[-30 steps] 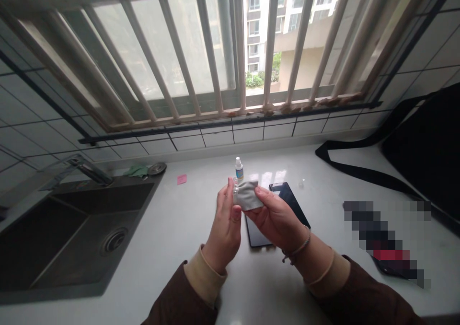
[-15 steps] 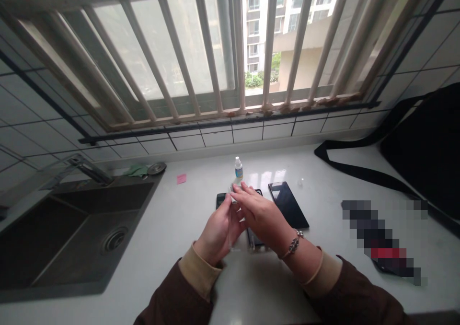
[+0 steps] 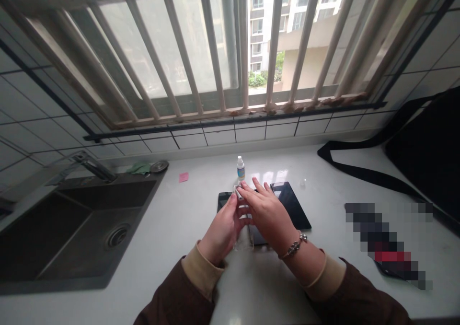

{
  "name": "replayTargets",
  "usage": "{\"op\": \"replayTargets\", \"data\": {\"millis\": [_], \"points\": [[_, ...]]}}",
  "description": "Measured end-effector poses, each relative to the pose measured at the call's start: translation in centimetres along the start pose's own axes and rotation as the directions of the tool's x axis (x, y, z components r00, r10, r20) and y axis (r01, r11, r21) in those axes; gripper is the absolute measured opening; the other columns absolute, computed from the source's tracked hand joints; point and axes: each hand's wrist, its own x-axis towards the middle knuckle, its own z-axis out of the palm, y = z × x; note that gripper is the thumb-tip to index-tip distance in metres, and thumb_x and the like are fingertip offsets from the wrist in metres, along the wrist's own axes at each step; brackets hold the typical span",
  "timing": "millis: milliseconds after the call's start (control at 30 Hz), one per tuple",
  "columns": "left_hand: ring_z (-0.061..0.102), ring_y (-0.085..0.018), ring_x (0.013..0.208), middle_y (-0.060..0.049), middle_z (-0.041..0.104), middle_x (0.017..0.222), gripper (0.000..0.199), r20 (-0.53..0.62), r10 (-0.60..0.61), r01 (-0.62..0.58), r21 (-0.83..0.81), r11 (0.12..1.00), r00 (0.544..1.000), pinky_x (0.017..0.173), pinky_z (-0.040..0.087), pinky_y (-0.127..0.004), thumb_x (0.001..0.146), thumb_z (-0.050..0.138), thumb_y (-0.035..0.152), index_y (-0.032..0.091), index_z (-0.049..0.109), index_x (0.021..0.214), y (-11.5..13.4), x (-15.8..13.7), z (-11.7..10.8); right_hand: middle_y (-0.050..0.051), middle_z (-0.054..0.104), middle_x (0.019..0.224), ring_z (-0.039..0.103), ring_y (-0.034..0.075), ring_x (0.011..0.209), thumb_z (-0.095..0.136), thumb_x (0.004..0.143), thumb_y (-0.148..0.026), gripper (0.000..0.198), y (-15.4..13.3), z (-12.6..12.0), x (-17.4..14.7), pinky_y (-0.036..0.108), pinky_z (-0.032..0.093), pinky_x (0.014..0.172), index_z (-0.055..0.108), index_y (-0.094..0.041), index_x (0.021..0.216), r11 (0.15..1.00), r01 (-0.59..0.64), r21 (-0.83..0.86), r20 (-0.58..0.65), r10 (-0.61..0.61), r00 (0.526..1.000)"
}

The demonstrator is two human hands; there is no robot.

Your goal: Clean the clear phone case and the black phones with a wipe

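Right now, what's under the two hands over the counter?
A dark flat phone lies beneath the left hand and right hand, its left end showing. A second dark glossy phone lies just right. Whatever sits between the palms is covered.

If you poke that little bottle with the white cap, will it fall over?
Probably yes. The small clear dropper bottle with a white cap stands upright, tall and narrow on the glossy white countertop, so it could tip or slide easily. It looks light, and once down might roll.
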Motion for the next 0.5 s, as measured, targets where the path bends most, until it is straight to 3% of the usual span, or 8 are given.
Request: {"op": "replayTargets", "data": {"millis": [133, 300, 500], "points": [[0.067, -0.020, 0.098, -0.012, 0.070, 0.133, 0.049, -0.039, 0.051, -0.051, -0.004, 0.999, 0.998, 0.087, 0.056, -0.033, 0.104, 0.061, 0.051, 0.026, 0.065, 0.145, 0.11, -0.03, 0.11, 0.013, 0.060, 0.156, 0.045, 0.038, 0.153, 0.050, 0.097, 0.001, 0.054, 0.19, 0.23, -0.12, 0.067, 0.042, 0.121, 0.064, -0.021, 0.144, 0.999, -0.043, -0.013, 0.000, 0.043, 0.999], [0.069, -0.022, 0.102, -0.014, 0.069, 0.134, 0.057, -0.096, 0.088, -0.090, -0.018, 0.996, 0.991, 0.090, 0.057, -0.036, 0.106, 0.058, 0.049, 0.025, 0.052, 0.157, 0.22, -0.05, 0.20, 0.015, 0.058, 0.157, 0.036, 0.039, 0.158, 0.049, 0.095, 0.005, 0.051, 0.16, 0.18, 0.01, 0.067, 0.042, 0.122, 0.068, -0.018, 0.136, 0.999, -0.030, -0.018, -0.001, 0.030, 1.000], [0.070, -0.021, 0.112, -0.012, 0.071, 0.121, 0.050, -0.318, 0.133, -0.158, -0.055, 0.986, 0.939, 0.101, 0.056, -0.034, 0.112, 0.044, 0.042, 0.023, 0.048, 0.157, 0.81, 0.41, 0.01, 0.019, 0.054, 0.160, 0.027, 0.037, 0.161, 0.049, 0.100, 0.000, 0.036, -0.36, 0.07, 0.17, 0.061, 0.043, 0.125, 0.073, -0.015, 0.122, 0.994, 0.106, 0.025, 0.046, -0.107, 0.993]]}}
